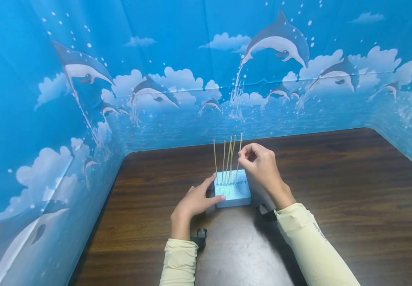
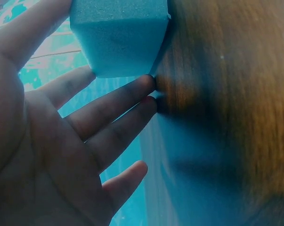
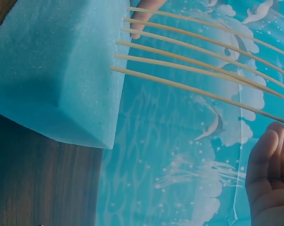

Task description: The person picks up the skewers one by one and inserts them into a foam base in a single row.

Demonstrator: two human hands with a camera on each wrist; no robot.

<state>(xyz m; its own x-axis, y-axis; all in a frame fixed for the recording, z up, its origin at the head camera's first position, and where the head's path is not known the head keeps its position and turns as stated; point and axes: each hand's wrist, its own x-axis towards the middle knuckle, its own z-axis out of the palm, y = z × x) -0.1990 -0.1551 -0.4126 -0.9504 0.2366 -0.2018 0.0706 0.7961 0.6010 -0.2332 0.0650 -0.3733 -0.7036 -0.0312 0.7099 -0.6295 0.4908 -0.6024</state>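
A light blue foam block [image 1: 232,197] sits on the table with a row of thin wooden skewers [image 1: 215,159] standing upright in its top. My right hand [image 1: 263,163] pinches the rightmost skewer [image 3: 193,89] near its upper end, between thumb and fingertips; its lower end meets the foam. Against the block's left side rests my left hand [image 1: 194,200], thumb at the front and index finger toward the back corner. In the left wrist view its fingers [image 2: 111,101] are extended, with several tips at or near the block.
The dark wood-grain table [image 1: 352,198] extends around the block. A blue curtain [image 1: 177,39] printed with dolphins and clouds encloses the table's back and sides. Black straps with small mounts [image 1: 200,237] are on both wrists, beside pale yellow sleeves [image 1: 179,260].
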